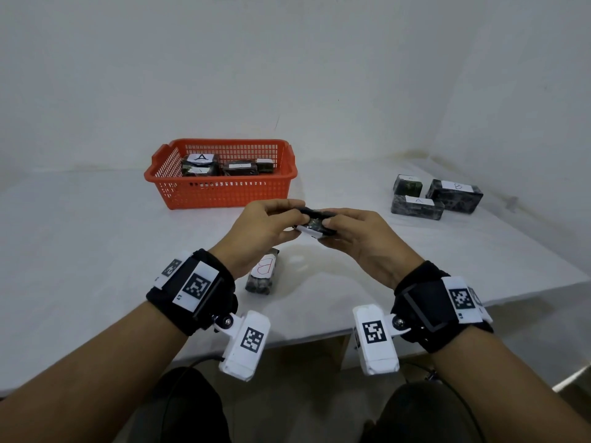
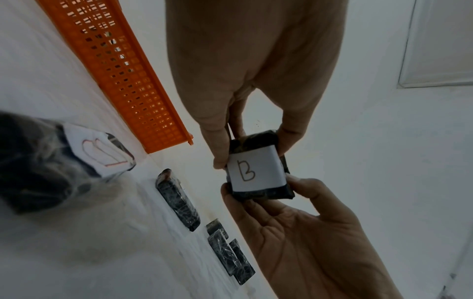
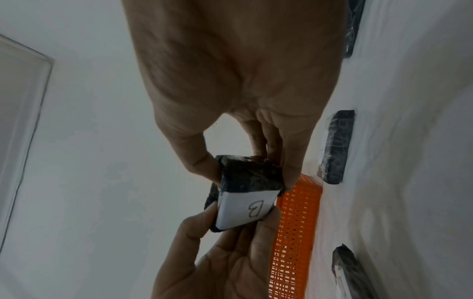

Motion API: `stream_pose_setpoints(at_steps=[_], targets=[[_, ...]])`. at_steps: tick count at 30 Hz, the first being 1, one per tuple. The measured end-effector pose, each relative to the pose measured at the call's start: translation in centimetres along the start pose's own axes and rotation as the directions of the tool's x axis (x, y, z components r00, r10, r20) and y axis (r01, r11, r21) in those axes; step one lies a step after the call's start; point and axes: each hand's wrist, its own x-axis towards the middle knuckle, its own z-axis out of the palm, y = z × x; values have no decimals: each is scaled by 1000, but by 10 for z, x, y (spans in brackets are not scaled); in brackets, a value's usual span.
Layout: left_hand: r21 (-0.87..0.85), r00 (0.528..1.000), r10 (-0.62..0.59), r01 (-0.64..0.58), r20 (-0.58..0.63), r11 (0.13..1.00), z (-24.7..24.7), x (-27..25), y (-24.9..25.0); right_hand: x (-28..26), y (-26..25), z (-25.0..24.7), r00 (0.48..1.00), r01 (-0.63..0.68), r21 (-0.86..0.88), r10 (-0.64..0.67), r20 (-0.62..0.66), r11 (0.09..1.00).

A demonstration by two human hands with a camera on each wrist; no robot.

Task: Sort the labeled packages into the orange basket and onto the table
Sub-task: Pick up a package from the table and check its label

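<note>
In the head view the orange basket (image 1: 220, 183) sits upper left of centre on the table (image 1: 80, 251), with dark wrapped packages inside — one labelled A (image 1: 200, 158). At frame centre the left hand (image 1: 259, 230) and right hand (image 1: 358, 238) meet, both pinching one small dark package (image 1: 315, 226) above the table; the left wrist view shows its white label reads B (image 2: 256, 172). Below the hands a package marked with a red B (image 1: 263, 274) lies on the table. At the right edge stand three more packages (image 1: 435, 196), labels A and B visible.
</note>
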Motion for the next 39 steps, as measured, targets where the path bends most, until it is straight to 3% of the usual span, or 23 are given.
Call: stream_pose_setpoints(at_steps=[4,9,15,19,22,26,32,36,39], targets=[[-43,995,-10,14,101,999,-3,-3,1,1,3,-3,998,49,-12,-49,-43,999],[36,999,20,-21,34,999,-3,-2,0,0,0,-2,1000,28,-6,-28,7,1000],[-14,996,17,-15,87,1000,-6,1,-1,-1,0,-1,999,39,-21,-40,-23,999],[25,996,65,-67,64,997,-7,1,-2,-3,-4,-6,997,-60,55,57,48,997],[64,991,94,-100,99,993,-7,1,-2,-4,-5,-7,992,-123,81,121,25,989],[-37,982,69,-64,174,997,-3,-2,1,-3,-3,-7,998,-41,66,44,-37,997],[139,980,198,-195,-9,971,-3,0,-4,-7,-5,-6,999,-32,37,32,-10,999],[136,963,264,-268,50,954,-3,-2,-2,-6,-7,-7,991,-132,74,131,23,989],[136,955,276,-289,107,948,-5,-3,0,-3,-4,-6,997,-77,90,77,3,993]])
